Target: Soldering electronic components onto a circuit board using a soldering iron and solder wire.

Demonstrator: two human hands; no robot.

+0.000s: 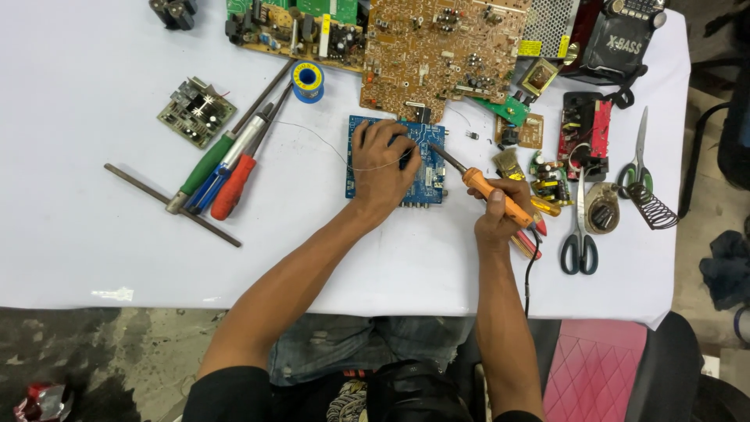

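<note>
Soldering: a seated person bends over a white-covered table (94,250), both bare forearms reaching in from the bottom edge.
Left hand: the left hand (380,168) lies palm down on a blue rectangular circuit board (432,164), fingers spread and pressing on it, which looks meant to keep the board from sliding; a thin grey solder wire (312,133) passes under the fingertips, so they appear pinched together on it.
Right hand: the right hand (500,211) is clamped around the orange handle of a soldering iron (488,190), held like a pen, low and slanted, so the dark metal tip reaches the board's upper middle beside the left fingers.
Wire source: the wire trails up and left to a blue and yellow solder spool (308,81) standing just above the board.
Tools left: a green-handled, a blue-handled and a red-handled screwdriver (232,187) lie bunched beside a long dark metal rod (172,205), well apart from the work.
Tools right: black-handled scissors (579,234) and a coiled wire iron stand (651,205) lie near the right hand.
Boards: a large brown circuit board (430,47) lies above the blue one.
Hidden: the joint itself sits under the left fingers; the iron's black cord drops off the table edge; the spread of small parts at the right is too cluttered to sort out.
</note>
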